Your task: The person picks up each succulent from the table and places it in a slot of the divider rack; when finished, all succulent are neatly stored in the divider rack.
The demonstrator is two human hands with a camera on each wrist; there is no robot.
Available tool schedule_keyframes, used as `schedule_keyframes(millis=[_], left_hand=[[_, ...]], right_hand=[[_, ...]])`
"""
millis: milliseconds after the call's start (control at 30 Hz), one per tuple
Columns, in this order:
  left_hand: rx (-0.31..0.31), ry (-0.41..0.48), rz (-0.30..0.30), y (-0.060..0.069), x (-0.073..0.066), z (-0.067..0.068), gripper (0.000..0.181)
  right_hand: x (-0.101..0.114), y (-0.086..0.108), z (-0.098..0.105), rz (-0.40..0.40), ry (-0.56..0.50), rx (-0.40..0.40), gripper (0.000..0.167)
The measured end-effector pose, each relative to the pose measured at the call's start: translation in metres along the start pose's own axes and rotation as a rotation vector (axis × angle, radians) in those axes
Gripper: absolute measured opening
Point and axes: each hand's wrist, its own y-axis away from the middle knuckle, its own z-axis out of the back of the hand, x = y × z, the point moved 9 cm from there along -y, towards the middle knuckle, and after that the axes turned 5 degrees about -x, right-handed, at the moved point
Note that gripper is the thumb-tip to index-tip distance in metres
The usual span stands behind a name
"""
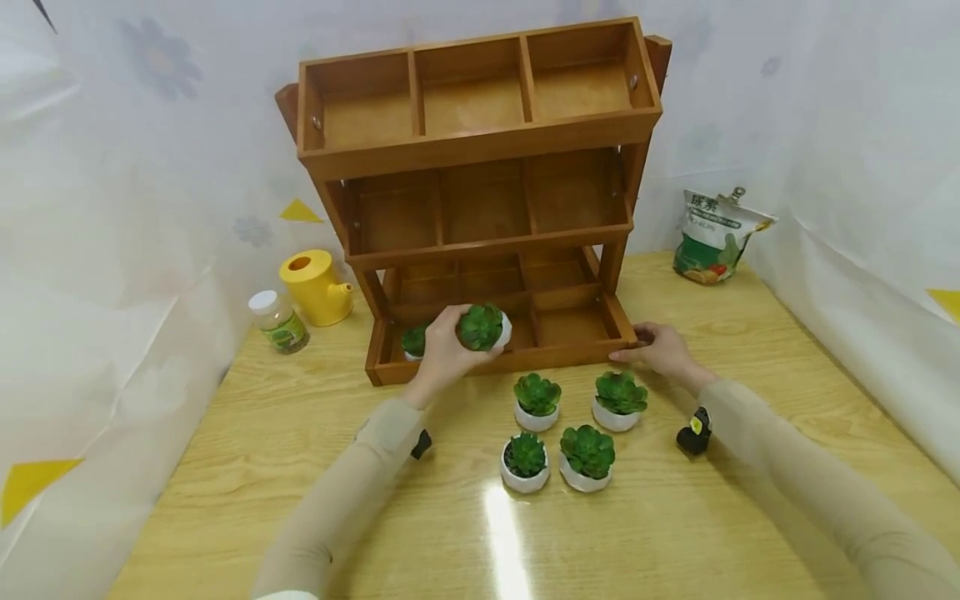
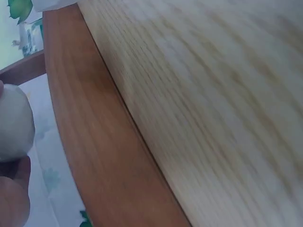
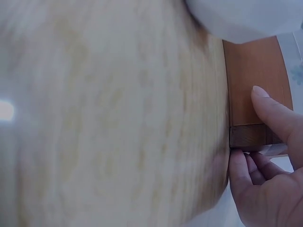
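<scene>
My left hand (image 1: 447, 348) grips a small potted succulent (image 1: 482, 327) in front of the lowest tier of a brown wooden plant stand (image 1: 480, 146). In the left wrist view, its white pot (image 2: 15, 124) shows between the fingers at the left edge. Another succulent (image 1: 414, 340) sits in the lowest tier's left compartment, partly hidden by the left hand. At the stand's front right corner is my right hand (image 1: 662, 350), holding the wood. In the right wrist view, the thumb (image 3: 272, 106) lies on the front board (image 3: 258, 80), with the other fingers curled at its end.
Several potted succulents (image 1: 537, 400) stand on the wooden table (image 1: 300, 467) before the stand. To its left are a yellow watering can (image 1: 318, 287) and a white-lidded jar (image 1: 279, 322). A clipped green-and-white bag (image 1: 716, 237) stands at the back right.
</scene>
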Motion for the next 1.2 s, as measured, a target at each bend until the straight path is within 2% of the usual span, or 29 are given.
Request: schedule_keyframes(millis=[133, 500, 900, 1200], left_hand=[[0.013, -0.013, 0.084, -0.004, 0.008, -0.008, 0.065], [0.059, -0.042, 0.211, -0.004, 0.025, -0.028, 0.070], [0.089, -0.082, 0.271, -0.003, 0.037, -0.039, 0.073], [0.129, -0.097, 0.270, -0.002, 0.038, -0.043, 0.065]], right_hand=[[-0.001, 0.001, -0.002, -0.006, -0.011, 0.005, 0.082], [-0.001, 0.001, -0.001, -0.013, -0.011, 0.011, 0.083], [-0.001, 0.000, -0.003, -0.021, -0.004, 0.008, 0.084], [-0.001, 0.002, -0.002, -0.028, 0.008, 0.007, 0.086]])
